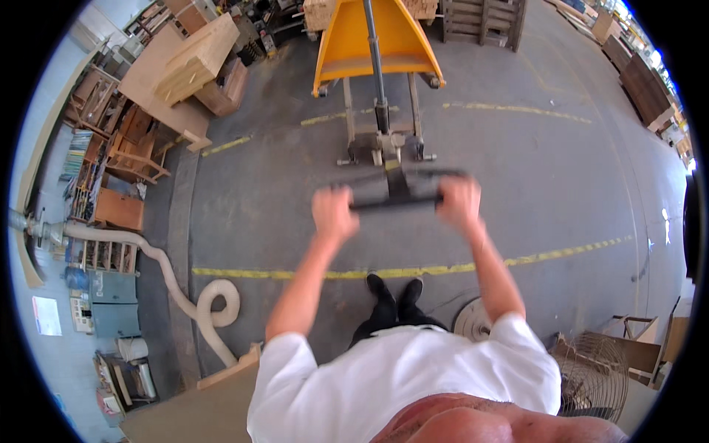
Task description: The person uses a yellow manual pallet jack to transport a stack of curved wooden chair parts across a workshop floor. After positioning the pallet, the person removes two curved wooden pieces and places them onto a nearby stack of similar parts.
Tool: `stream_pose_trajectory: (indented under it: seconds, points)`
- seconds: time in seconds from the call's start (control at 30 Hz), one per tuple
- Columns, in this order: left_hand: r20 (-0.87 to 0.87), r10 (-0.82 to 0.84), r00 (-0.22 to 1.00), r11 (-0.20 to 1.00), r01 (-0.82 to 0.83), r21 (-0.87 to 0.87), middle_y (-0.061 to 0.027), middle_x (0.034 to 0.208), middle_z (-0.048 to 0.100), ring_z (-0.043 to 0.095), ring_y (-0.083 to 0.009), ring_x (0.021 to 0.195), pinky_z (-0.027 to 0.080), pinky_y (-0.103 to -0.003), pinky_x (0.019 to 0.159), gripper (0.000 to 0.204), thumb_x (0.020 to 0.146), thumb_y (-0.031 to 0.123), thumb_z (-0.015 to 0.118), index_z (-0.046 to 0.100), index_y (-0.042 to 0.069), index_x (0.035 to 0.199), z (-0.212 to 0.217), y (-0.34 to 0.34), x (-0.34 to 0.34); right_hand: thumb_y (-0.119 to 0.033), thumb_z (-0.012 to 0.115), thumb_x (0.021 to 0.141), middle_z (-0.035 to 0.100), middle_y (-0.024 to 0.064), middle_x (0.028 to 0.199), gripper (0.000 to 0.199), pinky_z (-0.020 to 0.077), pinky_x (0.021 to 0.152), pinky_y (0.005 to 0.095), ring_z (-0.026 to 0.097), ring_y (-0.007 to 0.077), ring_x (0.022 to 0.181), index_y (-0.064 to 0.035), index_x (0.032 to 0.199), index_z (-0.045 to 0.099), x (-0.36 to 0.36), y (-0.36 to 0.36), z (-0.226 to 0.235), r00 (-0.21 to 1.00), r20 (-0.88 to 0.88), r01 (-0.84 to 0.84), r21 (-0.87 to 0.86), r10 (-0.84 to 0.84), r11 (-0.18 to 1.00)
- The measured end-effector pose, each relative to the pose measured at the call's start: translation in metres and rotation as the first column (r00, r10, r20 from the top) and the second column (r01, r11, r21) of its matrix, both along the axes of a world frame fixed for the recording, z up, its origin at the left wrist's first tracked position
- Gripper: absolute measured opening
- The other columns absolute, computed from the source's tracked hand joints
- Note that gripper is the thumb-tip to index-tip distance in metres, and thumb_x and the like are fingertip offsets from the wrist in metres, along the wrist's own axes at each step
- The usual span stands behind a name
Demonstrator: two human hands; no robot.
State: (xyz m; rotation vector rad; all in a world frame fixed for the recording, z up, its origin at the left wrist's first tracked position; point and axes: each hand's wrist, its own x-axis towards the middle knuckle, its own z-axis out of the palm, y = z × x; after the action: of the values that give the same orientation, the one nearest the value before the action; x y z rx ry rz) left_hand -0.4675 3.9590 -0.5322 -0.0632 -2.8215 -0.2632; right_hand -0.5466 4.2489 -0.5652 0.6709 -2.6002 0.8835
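Both of my arms reach forward to the black handle [402,200] of a yellow lift truck [377,52]. My left hand [334,214] is closed round the handle's left end. On its right end my right hand [459,201] is wrapped the same way. The hands and the handle are slightly blurred. From the handle a short bar goes to the truck's wheeled metal base [388,144], where a grey cylinder [374,59] rises in front of the yellow body. Wooden pieces [329,13] show behind the yellow part.
A coiled pale hose [218,303] lies on the floor at left, near wooden furniture [118,199] and large boards [196,63]. Close by my right side stand a round fan base [473,320] and a wire fan cage [591,373]. Yellow tape lines [310,275] cross the grey floor.
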Motion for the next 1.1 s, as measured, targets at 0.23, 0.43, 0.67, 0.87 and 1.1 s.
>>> stream_pose_trajectory:
  seconds: [0.23, 0.43, 0.67, 0.87, 1.1]
  points:
    - [0.523, -0.138, 0.841, 0.989, 0.144, 0.030, -0.0130, 0.088, 0.068, 0.065, -0.0339, 0.091, 0.046, -0.047, 0.086, 0.020, 0.065, 0.012, 0.071, 0.066, 0.009, 0.084, -0.155, 0.010, 0.144, -0.015, 0.067, 0.065, 0.070, 0.0111, 0.080, 0.015, 0.0493, 0.082, 0.0477, 0.069, 0.0335, 0.081, -0.0128, 0.081, 0.067, 0.142, 0.030, -0.152, 0.848, 0.521, -0.311, 0.346, 0.094, 0.885]
    - [0.075, -0.108, 0.991, 0.994, 0.105, 0.036, -0.0166, 0.080, 0.066, 0.063, -0.0384, 0.081, 0.047, -0.050, 0.071, 0.017, 0.062, 0.006, 0.068, 0.062, 0.008, 0.078, 0.029, -0.012, -0.024, -0.016, 0.063, 0.064, 0.068, 0.0157, 0.074, 0.016, 0.0525, 0.063, 0.0481, 0.066, 0.0385, 0.072, -0.0097, 0.078, 0.069, -0.034, 0.005, 0.013, 0.987, 0.134, -0.118, 0.197, 0.093, 0.973]
    - [0.114, -0.043, 0.993, 0.998, 0.038, 0.045, -0.0116, 0.078, 0.057, 0.055, -0.0345, 0.084, 0.042, -0.050, 0.076, 0.027, 0.054, 0.006, 0.069, 0.057, 0.010, 0.078, -0.105, 0.015, 0.110, -0.010, 0.069, 0.058, 0.061, 0.0097, 0.068, 0.015, 0.0459, 0.078, 0.0489, 0.064, 0.0338, 0.075, -0.0138, 0.070, 0.062, 0.108, 0.025, -0.113, 0.983, 0.182, -0.051, 0.146, 0.024, 0.988]
    - [0.711, -0.151, 0.687, 0.976, 0.217, -0.002, -0.0162, 0.096, 0.068, 0.063, -0.0341, 0.100, 0.046, -0.048, 0.088, 0.023, 0.066, 0.009, 0.066, 0.066, 0.006, 0.088, -0.117, 0.010, 0.108, -0.021, 0.064, 0.068, 0.070, 0.0119, 0.080, 0.021, 0.0522, 0.080, 0.0453, 0.070, 0.0314, 0.087, -0.0151, 0.087, 0.073, 0.109, 0.040, -0.127, 0.784, 0.619, -0.391, 0.430, 0.049, 0.814]
    - [0.010, -0.001, 1.000, 1.000, 0.001, 0.011, -0.0149, 0.079, 0.066, 0.062, -0.0369, 0.079, 0.046, -0.047, 0.071, 0.017, 0.060, 0.007, 0.068, 0.065, 0.009, 0.077, 0.040, -0.011, -0.035, -0.014, 0.064, 0.063, 0.068, 0.0151, 0.072, 0.009, 0.0528, 0.066, 0.0495, 0.067, 0.0375, 0.071, -0.0100, 0.070, 0.065, -0.054, -0.005, 0.030, 0.994, 0.110, -0.048, 0.194, 0.027, 0.980]
